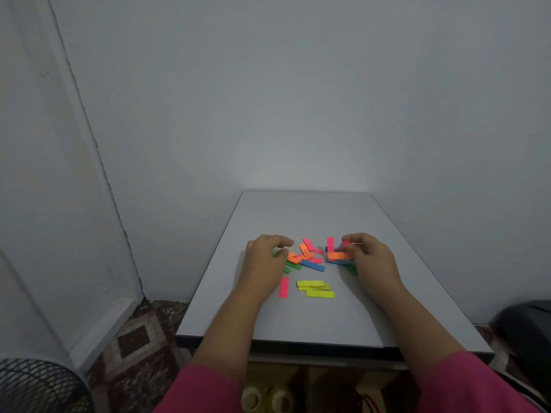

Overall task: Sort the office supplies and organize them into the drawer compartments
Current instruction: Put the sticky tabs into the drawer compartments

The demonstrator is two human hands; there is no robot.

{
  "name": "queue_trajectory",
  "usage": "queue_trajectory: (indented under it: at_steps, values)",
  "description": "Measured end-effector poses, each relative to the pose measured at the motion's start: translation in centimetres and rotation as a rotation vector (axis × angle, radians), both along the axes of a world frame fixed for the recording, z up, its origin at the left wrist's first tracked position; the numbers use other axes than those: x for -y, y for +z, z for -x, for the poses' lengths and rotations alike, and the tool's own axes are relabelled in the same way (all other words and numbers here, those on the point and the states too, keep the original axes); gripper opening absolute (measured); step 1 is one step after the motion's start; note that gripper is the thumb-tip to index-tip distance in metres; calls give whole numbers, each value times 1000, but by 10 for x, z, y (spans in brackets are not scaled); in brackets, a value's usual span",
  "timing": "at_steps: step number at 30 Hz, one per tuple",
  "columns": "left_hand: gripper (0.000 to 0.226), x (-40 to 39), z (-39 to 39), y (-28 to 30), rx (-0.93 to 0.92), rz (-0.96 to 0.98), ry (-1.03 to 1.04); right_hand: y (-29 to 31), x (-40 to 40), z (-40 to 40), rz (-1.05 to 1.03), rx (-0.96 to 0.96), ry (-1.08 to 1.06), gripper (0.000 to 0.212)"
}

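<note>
Table: a pale grey top (313, 216) with a dark front edge, in the lower centre of the frame, its far end against a plain wall.
Strip pile: loose coloured paper strips (307, 254) lie scattered mid-table between the two hands, orange, pink, green and blue ones overlapping at odd angles.
Blue strip: one blue strip (313, 265) lies slanted at the near edge of the pile.
Yellow strips: a few yellow strips (316, 289) lie side by side nearer the camera, apart from the pile.
Lone pink strip: a single pink strip (283, 287) lies upright in the frame just left of the yellow ones.
Left hand: the left hand (265, 257) rests on the table at the left edge of the pile, fingers curled, thumb and fingertips meeting over green and orange strips; whether it actually pinches one cannot be told.
Right hand: the right hand (369, 257) sits at the right edge of the pile, fingers curled round a small bundle of orange, pink and blue strips (338, 255) that it holds.
Sleeves: both forearms enter from the bottom of the frame in magenta sleeves (202, 389).
Drawer: below the table's front edge, an open wooden compartment (268, 391) holds yellowish tape rolls, blurred.
Bin: a black mesh basket (38, 386) stands in the lower left corner on a patterned carpet.
Writing: no readable lettering on any item.
</note>
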State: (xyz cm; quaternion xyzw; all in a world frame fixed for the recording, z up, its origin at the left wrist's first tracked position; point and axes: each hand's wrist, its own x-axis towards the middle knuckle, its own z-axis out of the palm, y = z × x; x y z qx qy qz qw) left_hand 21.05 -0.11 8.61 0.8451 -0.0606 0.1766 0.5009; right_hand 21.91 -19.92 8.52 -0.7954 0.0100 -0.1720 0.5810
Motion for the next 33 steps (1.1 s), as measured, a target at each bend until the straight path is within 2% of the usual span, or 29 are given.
queue_trajectory:
  at_steps: [4, 6, 10, 14, 17, 20, 23, 25, 27, 28, 30, 33]
  values:
    - [36, -7, -2, -1, 54, 43, 146, 1, 0, 1, -119, 0, 1, 17]
    - [34, -9, -2, -1, 27, 43, 189, 1, 2, 1, -121, 26, -19, 18]
    - [14, -8, 5, 2, -117, -32, 76, 2, 2, 0, -221, 24, -21, 21]
    - [16, -6, 12, 1, -184, -208, -35, 1, 4, 0, -190, 44, -45, 22]
    - [19, -8, 9, -1, -194, -135, -32, 2, 4, -1, -196, 55, -46, 22]
    - [22, -11, 4, -5, -124, -52, 40, 2, 4, 0, -168, 43, -49, 21]
    - [40, -13, -2, -9, -54, -219, 102, 3, 0, 3, -15, 51, 45, 29]
    - [46, -10, -3, -9, -53, -410, 80, 2, -3, 4, 339, 61, 116, 32]
    - [46, -9, -5, -10, -74, -491, 62, 4, -8, 7, 740, 6, 151, 32]
    - [46, -9, -6, -11, -83, -485, 68, 4, -10, 8, 836, -14, 145, 32]
    - [46, -10, -8, -12, -86, -385, 88, 4, -10, 5, 811, -26, 121, 31]
    - [47, -12, -8, -9, -76, -57, 69, 1, -7, 2, 511, -26, 83, 30]
